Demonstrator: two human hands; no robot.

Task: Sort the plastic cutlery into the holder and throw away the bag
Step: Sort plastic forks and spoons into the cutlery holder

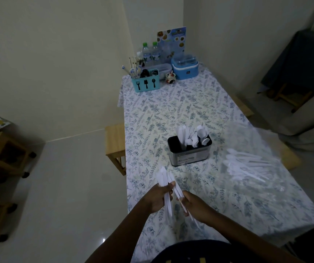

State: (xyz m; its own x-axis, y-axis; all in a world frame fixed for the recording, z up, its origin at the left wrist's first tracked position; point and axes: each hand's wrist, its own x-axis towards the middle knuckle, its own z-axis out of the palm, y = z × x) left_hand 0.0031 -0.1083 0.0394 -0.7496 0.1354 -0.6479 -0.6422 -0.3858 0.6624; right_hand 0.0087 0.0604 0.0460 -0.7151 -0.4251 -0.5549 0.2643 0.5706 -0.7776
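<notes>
My left hand grips a bundle of white plastic knives, blades fanned upward over the table's near left edge. My right hand pinches the lower ends of some of the same knives. A black and silver cutlery holder stands mid-table with white knives, forks and spoons upright in its compartments. To its right lies a clear plastic bag with more white cutlery inside.
The floral tablecloth covers the long table. At the far end stand a teal cutlery caddy, water bottles, a blue lunch box and a menu card. A wooden stool sits at the left.
</notes>
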